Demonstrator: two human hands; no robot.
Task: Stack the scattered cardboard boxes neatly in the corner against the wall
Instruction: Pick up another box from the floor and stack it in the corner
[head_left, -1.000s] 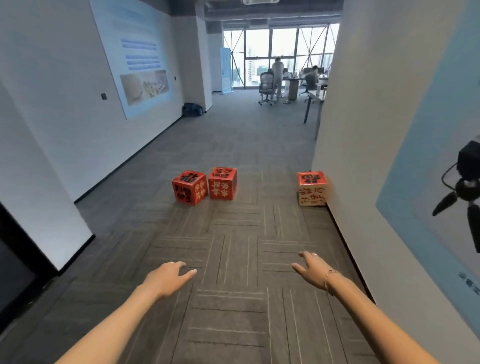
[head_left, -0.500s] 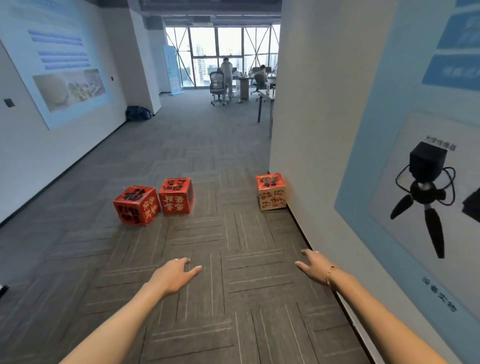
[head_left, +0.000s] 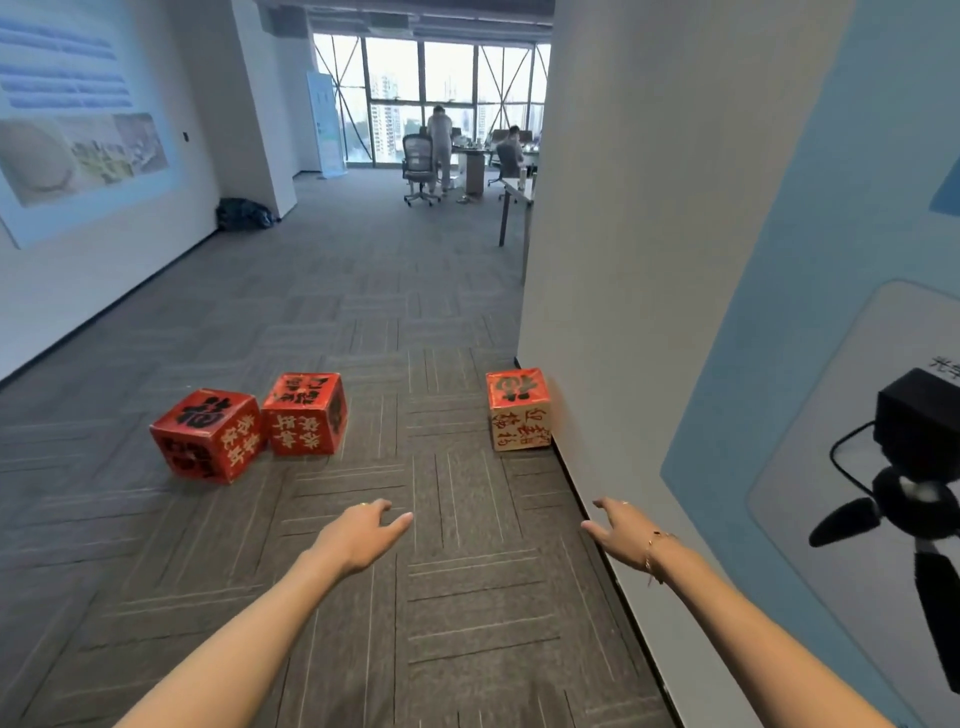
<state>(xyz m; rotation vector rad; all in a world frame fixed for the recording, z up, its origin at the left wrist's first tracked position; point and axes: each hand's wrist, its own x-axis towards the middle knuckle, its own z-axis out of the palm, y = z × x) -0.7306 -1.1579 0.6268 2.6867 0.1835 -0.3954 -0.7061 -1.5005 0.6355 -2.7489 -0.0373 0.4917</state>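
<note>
Grey carpet tiles (head_left: 457, 613) are running down the corridor ahead of you, with a white wall (head_left: 623, 260) closing in along your right side. You are holding both arms out in front, and neither hand is carrying anything: your left hand (head_left: 358, 538) is hanging palm down with its fingers loosely spread, and your right hand (head_left: 621, 530) is reaching forward with relaxed, straight fingers.

Three cardboard boxes are sitting on the carpet beyond your hands. The pale-sided box with the red top (head_left: 519, 410) is standing at about 12 o'clock from your right hand, tight against the base of the wall. The two red boxes are lying out in the open at about 11 o'clock from your left hand: the tilted red box (head_left: 208, 439) is touching or nearly touching the upright red box (head_left: 306, 413) at their near corners.

Your left hand is looking the nearer one to that red pair, which probably needs carrying toward the wall-side box. All three boxes are well apart from your fingertips.
</note>
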